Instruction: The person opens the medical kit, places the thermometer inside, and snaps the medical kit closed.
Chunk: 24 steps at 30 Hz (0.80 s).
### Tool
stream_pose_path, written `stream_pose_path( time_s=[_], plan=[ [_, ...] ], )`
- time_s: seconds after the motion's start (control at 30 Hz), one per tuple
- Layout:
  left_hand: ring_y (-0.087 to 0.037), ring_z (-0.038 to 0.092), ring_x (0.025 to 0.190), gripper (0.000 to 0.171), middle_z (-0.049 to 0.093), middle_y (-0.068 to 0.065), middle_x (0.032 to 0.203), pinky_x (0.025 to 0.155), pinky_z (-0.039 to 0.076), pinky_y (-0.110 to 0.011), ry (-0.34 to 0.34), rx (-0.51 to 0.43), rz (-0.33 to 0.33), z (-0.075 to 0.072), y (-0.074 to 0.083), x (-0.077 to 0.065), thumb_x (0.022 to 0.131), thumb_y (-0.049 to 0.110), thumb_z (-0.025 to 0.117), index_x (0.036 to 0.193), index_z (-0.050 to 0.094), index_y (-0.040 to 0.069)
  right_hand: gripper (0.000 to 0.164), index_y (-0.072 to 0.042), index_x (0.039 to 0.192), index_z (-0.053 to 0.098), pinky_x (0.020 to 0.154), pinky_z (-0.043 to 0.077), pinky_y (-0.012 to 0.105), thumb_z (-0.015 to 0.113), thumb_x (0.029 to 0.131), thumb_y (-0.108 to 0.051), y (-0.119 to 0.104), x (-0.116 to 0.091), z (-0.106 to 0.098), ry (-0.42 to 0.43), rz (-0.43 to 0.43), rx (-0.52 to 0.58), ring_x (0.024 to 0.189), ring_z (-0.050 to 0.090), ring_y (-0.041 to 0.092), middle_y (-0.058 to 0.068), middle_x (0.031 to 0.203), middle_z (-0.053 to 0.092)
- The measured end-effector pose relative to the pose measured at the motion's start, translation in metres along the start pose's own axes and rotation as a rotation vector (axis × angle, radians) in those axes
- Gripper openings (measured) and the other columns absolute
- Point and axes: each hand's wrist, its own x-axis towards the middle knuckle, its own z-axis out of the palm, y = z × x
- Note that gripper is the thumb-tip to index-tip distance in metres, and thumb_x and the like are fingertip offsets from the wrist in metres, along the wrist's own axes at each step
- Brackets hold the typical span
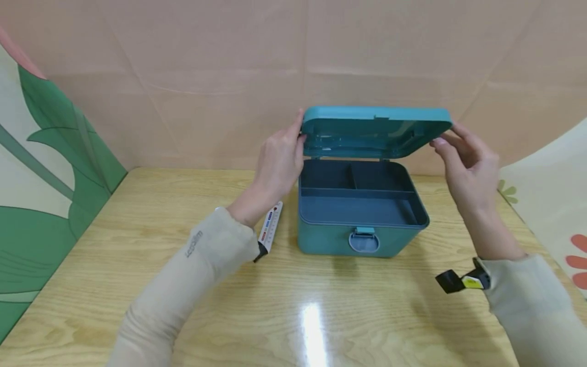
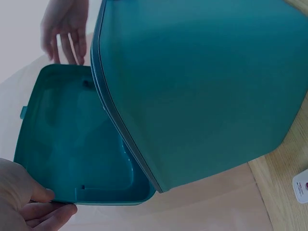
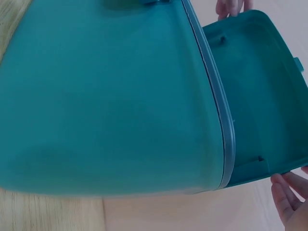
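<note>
A teal storage box (image 1: 330, 240) stands on the table with its hinged lid (image 1: 378, 113) raised at the back. Inside lies a dark blue tray (image 1: 357, 209), split by dividers into compartments. My left hand (image 1: 281, 160) pinches the lid's left edge between thumb and fingers; the left wrist view shows this hand (image 2: 29, 204) at the lid's rim. At the opposite edge, my right hand (image 1: 472, 165) holds the lid by its fingertips, seen also in the right wrist view, where the hand (image 3: 292, 197) is partly cut off. A latch (image 1: 364, 239) hangs on the box's front.
Left of the box lies a slim white printed item (image 1: 271, 224), partly hidden by the left sleeve; its kind is unclear. A wooden table (image 1: 183, 316) carries everything. A pinkish cloth backdrop (image 1: 220, 102) rises close behind, with patterned panels at both sides.
</note>
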Motion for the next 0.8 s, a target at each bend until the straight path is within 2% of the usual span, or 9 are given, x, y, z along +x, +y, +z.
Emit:
stream_pose_path(
  time_s=[0.07, 0.23, 0.47, 0.8],
  plan=[
    [-0.029, 0.066, 0.081, 0.045, 0.068, -0.022, 0.105, 0.073, 0.054, -0.033, 0.000, 0.006, 0.002, 0.000, -0.001, 0.001, 0.097, 0.003, 0.050, 0.141, 0.041, -0.005, 0.032, -0.004, 0.121, 0.065, 0.077, 0.049, 0.011, 0.063, 0.090, -0.005, 0.001, 0.002, 0.000, 0.004, 0.006, -0.042, 0.081, 0.068, 0.003, -0.011, 0.091, 0.073],
    [-0.030, 0.067, 0.086, 0.048, 0.067, -0.023, 0.111, 0.077, 0.055, -0.033, -0.011, 0.013, 0.007, 0.001, -0.004, 0.005, 0.096, 0.001, 0.051, 0.142, 0.039, -0.005, 0.030, -0.003, 0.120, 0.066, 0.078, 0.049, 0.011, 0.063, 0.090, -0.006, 0.005, 0.007, -0.001, 0.001, 0.003, -0.069, 0.082, 0.068, 0.003, -0.012, 0.093, 0.073],
    [-0.030, 0.068, 0.089, 0.050, 0.067, -0.021, 0.112, 0.077, 0.055, -0.031, -0.022, 0.022, -0.025, 0.002, -0.006, 0.009, 0.096, 0.001, 0.052, 0.144, 0.037, -0.003, 0.031, 0.003, 0.118, 0.065, 0.077, 0.051, 0.011, 0.064, 0.087, 0.000, 0.008, 0.009, 0.000, -0.022, 0.013, 0.125, 0.081, 0.069, 0.006, -0.004, 0.093, 0.075],
    [-0.029, 0.068, 0.099, 0.049, 0.065, -0.020, 0.120, 0.082, 0.055, -0.031, -0.006, 0.003, -0.015, 0.004, -0.012, 0.012, 0.097, 0.001, 0.050, 0.145, 0.037, -0.001, 0.039, 0.001, 0.126, 0.061, 0.078, 0.054, 0.016, 0.065, 0.087, 0.001, 0.012, 0.012, -0.001, -0.095, 0.067, 0.245, 0.085, 0.070, 0.007, -0.001, 0.100, 0.074]
  ],
)
